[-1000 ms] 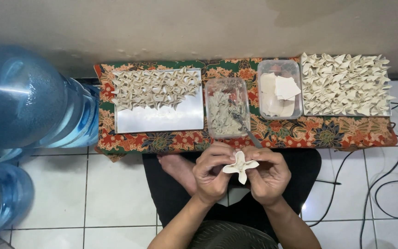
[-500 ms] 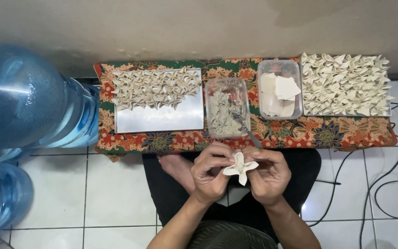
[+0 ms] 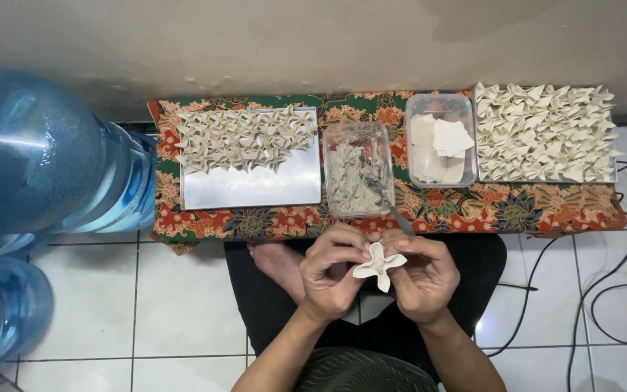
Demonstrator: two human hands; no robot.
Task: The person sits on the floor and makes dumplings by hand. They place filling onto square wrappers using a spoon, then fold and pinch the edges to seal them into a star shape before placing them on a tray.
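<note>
Resting between both hands (image 3: 379, 279), dumpling (image 3: 379, 266)

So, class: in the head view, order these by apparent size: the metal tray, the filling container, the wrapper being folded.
1. Metal tray
2. Filling container
3. Wrapper, pinched by both hands and nearer the camera, yet plainly smallest.

Low table under a floral batik cloth, set on white tiled floor

The red-and-green patterned cloth (image 3: 473, 210) carries, from nine o'clock to three o'clock: a shiny rectangular metal tray (image 3: 255, 190) half filled with folded dumplings, a clear plastic tub of grey-green filling (image 3: 355, 174) with a spoon, a clear tub of square white wrappers (image 3: 440, 141), and a full tray of folded dumplings (image 3: 546, 132)
</note>
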